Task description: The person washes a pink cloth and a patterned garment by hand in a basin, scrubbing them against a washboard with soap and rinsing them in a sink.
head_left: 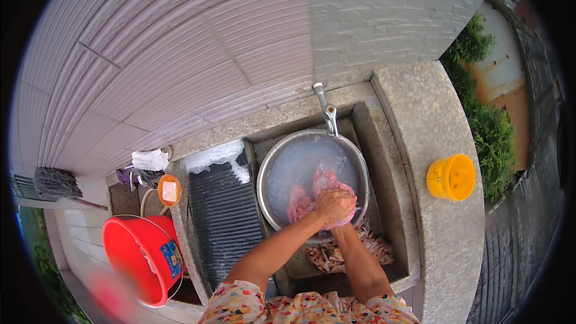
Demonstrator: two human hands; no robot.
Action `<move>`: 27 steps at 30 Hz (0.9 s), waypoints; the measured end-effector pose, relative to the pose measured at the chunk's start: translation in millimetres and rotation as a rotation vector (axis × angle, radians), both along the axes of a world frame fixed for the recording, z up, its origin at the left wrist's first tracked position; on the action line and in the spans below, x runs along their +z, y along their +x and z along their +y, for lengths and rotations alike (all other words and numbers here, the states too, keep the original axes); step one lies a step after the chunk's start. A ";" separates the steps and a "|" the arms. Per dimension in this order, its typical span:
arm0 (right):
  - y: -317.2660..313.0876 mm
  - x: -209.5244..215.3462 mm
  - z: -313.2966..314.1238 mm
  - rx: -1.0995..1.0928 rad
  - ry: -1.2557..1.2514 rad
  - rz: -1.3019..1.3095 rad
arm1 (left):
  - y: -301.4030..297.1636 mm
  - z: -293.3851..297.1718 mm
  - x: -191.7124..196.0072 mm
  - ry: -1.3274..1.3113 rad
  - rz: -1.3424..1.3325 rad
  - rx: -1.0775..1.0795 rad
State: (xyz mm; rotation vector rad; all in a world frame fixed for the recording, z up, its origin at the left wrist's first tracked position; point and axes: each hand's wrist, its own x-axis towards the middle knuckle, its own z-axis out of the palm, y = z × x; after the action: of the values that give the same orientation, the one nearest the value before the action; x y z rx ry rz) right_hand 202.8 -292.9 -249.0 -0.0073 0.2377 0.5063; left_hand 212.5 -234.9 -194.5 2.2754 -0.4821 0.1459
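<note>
A round metal basin [262, 192] full of cloudy water stands in the stone sink. Bunched pink cloth [300, 203] lies wet in it, partly under the surface. Over the basin's near right side, my left hand [335, 205] is closed on the cloth, its fingers curled over the bundle. My right hand [344, 225] meets it from below and also grips the cloth; most of its fingers are hidden by the left hand and the fabric. Against the basin's near side, a patterned cloth [375, 248] lies crumpled on the sink floor.
A metal tap [329, 114] reaches over the basin's far rim. Left of it is a ridged washboard [222, 222] with suds [219, 155]. An orange bowl [170, 191] holds a white block. A red bucket [129, 246] stands lower left, a yellow tub [438, 179] on the right ledge.
</note>
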 end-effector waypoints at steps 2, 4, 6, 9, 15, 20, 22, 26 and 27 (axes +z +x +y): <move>-5.5 3.9 7.0 -0.016 0.169 -0.046 | 22.7 18.7 -17.6 0.126 0.006 0.197; -9.9 11.4 6.6 0.037 -0.362 0.183 | 38.6 48.6 -31.7 0.219 0.030 0.314; -11.9 18.7 -2.2 0.047 -0.673 0.223 | 40.8 73.6 -42.4 0.287 0.090 0.349; -5.6 18.1 -15.7 -0.004 -1.685 -0.285 | 28.8 97.9 -52.2 0.369 0.268 0.490; -6.0 -31.4 -8.8 0.272 -2.276 -0.424 | -23.8 83.9 -72.8 0.541 0.526 0.374; 4.8 -64.4 -16.7 0.784 -2.333 -0.576 | -9.0 85.2 -90.3 0.492 0.670 0.443; 14.1 -65.6 -19.6 0.727 -2.051 -0.289 | 6.0 86.5 -86.7 0.532 0.766 0.501; 24.7 -45.5 -21.8 0.116 -0.840 0.325 | 5.0 65.1 -50.0 -0.709 1.011 0.361; 24.3 -37.2 -22.0 -0.047 -0.543 0.323 | -5.8 51.4 -36.2 -0.842 1.023 0.249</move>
State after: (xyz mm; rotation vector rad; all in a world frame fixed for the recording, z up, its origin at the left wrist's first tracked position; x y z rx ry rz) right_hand 227.1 -314.9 -286.2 -0.4504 0.6848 0.3820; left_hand 206.7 -183.4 -230.6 1.3076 0.3599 -0.5709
